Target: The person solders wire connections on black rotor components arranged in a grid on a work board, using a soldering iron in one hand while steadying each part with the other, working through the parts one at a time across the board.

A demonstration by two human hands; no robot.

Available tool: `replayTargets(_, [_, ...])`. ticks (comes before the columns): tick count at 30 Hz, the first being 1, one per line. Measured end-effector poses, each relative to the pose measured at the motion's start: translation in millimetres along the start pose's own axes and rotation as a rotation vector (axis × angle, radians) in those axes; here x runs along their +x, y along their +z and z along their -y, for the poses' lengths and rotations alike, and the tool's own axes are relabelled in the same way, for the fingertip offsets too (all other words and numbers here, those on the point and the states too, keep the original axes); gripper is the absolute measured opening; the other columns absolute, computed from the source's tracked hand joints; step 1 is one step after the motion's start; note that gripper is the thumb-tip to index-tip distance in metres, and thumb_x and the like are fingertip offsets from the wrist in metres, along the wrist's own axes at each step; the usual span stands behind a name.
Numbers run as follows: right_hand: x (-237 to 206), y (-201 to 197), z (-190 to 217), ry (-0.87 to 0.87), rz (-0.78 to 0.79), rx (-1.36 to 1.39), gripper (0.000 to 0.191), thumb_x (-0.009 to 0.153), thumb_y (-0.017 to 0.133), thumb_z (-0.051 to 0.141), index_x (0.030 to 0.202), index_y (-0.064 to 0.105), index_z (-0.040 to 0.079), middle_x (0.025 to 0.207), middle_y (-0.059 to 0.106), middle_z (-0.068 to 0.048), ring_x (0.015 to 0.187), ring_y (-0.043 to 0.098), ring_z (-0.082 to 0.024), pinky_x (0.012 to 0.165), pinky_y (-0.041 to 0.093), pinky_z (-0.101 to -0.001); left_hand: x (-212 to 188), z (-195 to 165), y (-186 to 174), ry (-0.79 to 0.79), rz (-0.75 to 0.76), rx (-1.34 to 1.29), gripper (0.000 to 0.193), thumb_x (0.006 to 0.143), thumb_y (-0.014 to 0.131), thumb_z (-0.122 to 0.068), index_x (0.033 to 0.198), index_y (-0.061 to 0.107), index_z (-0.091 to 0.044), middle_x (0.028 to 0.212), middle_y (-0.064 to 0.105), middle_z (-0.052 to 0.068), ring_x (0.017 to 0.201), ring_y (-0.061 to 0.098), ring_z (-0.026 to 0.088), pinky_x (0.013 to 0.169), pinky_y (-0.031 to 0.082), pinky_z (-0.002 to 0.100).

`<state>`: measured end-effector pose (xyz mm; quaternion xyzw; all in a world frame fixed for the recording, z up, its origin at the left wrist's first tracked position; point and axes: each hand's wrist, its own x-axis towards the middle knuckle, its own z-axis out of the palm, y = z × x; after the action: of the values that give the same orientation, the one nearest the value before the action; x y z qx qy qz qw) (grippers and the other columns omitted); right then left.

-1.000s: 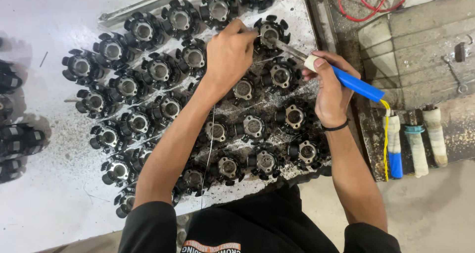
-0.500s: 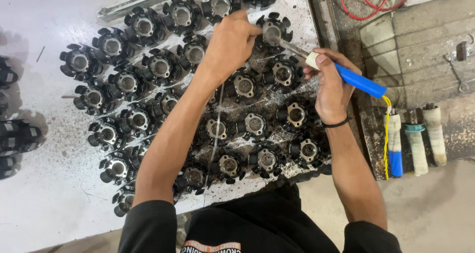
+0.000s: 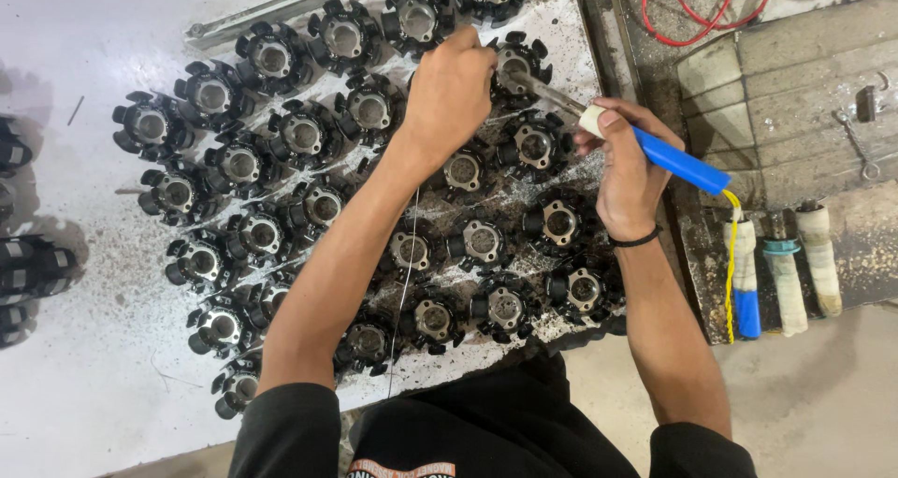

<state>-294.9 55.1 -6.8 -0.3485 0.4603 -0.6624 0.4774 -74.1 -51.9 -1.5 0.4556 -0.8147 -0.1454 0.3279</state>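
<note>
Blue-handled soldering iron [image 3: 669, 157] sits in the right hand [image 3: 625, 174], fingers wrapped tight around its grip, metal tip angled onto a black stator core [image 3: 516, 66] near the far edge of the white worktable [image 3: 84, 57]. Left hand [image 3: 451, 93] pinches a thin solder wire [image 3: 405, 282] closed at that same core. Cores crowd rows beneath both forearms, leaving little room; bare table lies open to the left. Wrapped tool handles [image 3: 781, 277] rest right, well apart.
</note>
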Motion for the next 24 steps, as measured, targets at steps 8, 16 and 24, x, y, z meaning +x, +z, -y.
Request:
replayTargets(8, [-1.0, 4.3, 1.9, -0.014, -0.007, -0.065, 0.021, 0.101, 0.068, 0.009, 0.113, 0.071, -0.009, 0.097, 0.073, -0.016, 0.078, 0.071, -0.021, 0.071, 0.057, -0.0313, -6.1, 1.2, 0.4, 0.016, -0.045, -0.029, 0.009, 0.080, 0.069, 0.002, 0.086, 0.075, 0.000, 0.091, 0.065, 0.014, 0.075, 0.070, 0.036, 0.068, 0.059, 0.045])
replayTargets(16, [1.6, 1.2, 1.0, -0.006, 0.038, -0.118, 0.021, 0.100, 0.068, 0.008, 0.114, 0.071, -0.008, 0.097, 0.074, -0.017, 0.079, 0.071, -0.021, 0.070, 0.058, -0.0317, -6.4, 8.0, 9.8, 0.005, -0.037, -0.006, 0.010, 0.086, 0.066, 0.003, 0.094, 0.072, 0.002, 0.095, 0.067, 0.015, 0.076, 0.072, 0.037, 0.066, 0.061, 0.044])
replayTargets(24, [0.3, 7.4, 30.1, -0.084, 0.022, 0.003, 0.023, 0.101, 0.068, 0.008, 0.115, 0.072, -0.009, 0.098, 0.074, -0.016, 0.082, 0.072, -0.021, 0.074, 0.058, -0.0316, 6.2, -31.1, -38.1, -0.014, 0.032, -0.084, 0.009, 0.090, 0.063, 0.003, 0.095, 0.070, 0.002, 0.079, 0.064, 0.019, 0.071, 0.070, 0.041, 0.061, 0.057, 0.049])
